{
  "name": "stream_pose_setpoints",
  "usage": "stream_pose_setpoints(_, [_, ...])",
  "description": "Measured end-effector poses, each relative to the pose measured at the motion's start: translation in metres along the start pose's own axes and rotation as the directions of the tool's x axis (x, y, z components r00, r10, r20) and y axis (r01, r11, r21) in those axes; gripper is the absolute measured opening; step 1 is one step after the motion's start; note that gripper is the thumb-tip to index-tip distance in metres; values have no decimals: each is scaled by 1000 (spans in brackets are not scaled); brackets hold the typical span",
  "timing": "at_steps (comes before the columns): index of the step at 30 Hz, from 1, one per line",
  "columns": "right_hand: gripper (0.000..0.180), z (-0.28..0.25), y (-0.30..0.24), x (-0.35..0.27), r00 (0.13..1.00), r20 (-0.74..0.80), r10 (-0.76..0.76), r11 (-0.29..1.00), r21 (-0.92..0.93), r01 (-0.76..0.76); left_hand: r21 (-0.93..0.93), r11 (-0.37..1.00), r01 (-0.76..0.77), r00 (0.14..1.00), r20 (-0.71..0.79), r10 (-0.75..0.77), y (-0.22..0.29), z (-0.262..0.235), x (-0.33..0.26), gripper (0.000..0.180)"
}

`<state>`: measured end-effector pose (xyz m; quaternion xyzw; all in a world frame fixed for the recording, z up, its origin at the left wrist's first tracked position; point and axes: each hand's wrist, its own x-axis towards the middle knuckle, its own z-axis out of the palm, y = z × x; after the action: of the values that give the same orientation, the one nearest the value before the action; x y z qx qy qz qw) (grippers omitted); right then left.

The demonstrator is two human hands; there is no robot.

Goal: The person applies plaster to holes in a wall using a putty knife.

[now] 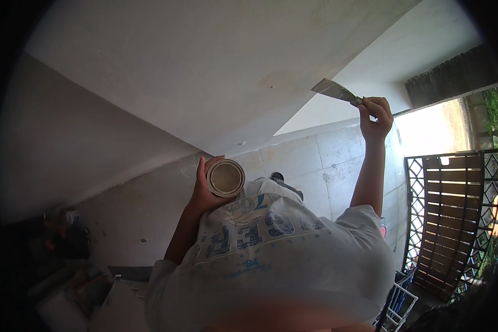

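"What does the right hand (pixel 377 117) have?"

"A putty knife (pixel 332 90), its handle pinched between thumb and fingers. The flared grey blade, streaked with pale smears, overlaps the slanting right edge of the near wall (pixel 216 66); I can't tell if they touch."

"And the left hand (pixel 203 191)?"

"Curled round a round tin (pixel 226 178), mouth up, before the shirt (pixel 310 260). Pale ringed rim, dull beige inside."

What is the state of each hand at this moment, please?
Left hand: closed around the side of a can.
Right hand: closed, holding a scraper by its handle end.
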<state>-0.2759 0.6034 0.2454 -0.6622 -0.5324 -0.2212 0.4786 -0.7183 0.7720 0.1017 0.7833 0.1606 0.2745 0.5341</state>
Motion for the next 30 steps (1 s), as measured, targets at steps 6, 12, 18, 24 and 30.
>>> stream_pose_setpoints(6, [26,56,-46,26,960,130,-248,969,37,245,-51,999,11,1000,-16,-12,0,-1,-7,145])
stream_pose_setpoints(12, [23,53,-32,33,973,131,-189,960,-184,211,-74,996,50,998,-29,-52,2,3,-9,145])
stream_pose_setpoints(18, [21,-46,21,-6,993,107,-40,969,-240,65,6,1000,26,998,-62,-26,-5,-6,-16,152])
stream_pose_setpoints(24, [24,21,-28,6,992,75,-97,995,34,95,-19,1000,-3,999,-52,2,-8,-4,-12,153])
stream_pose_setpoints(30, [23,102,-52,15,992,34,-124,978,170,116,-14,1000,-15,1000,-18,14,-5,6,-8,147])
